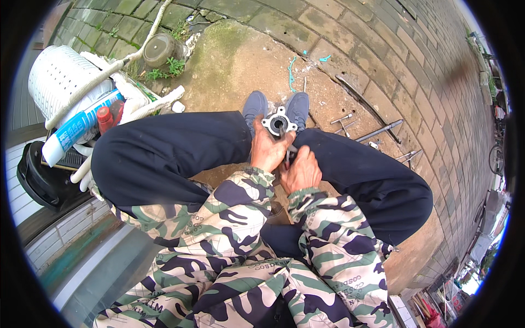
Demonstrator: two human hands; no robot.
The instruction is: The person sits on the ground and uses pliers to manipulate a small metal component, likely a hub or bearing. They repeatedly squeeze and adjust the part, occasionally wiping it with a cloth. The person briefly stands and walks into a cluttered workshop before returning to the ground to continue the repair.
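Note:
Between my knees, my left hand (267,148) is closed round a silver-grey metal flange (270,122) with several holed lugs and a round dark opening in its middle. The flange's open face is turned up. Close beside it, my right hand (302,170) is closed on a slim dark metal tool (287,156); its tip reaches to the flange's opening. Fingers hide most of the tool, so its exact kind does not show. Both hands are near each other, just behind my grey shoes (297,109).
On the ground to the right lie a T-shaped wrench (343,120) and a long metal bar (380,131). Turquoise scraps (292,74) lie ahead. At left are a white perforated basket (57,82), a red-capped bottle (105,117), a pale hose (87,90) and a glass jar (159,50).

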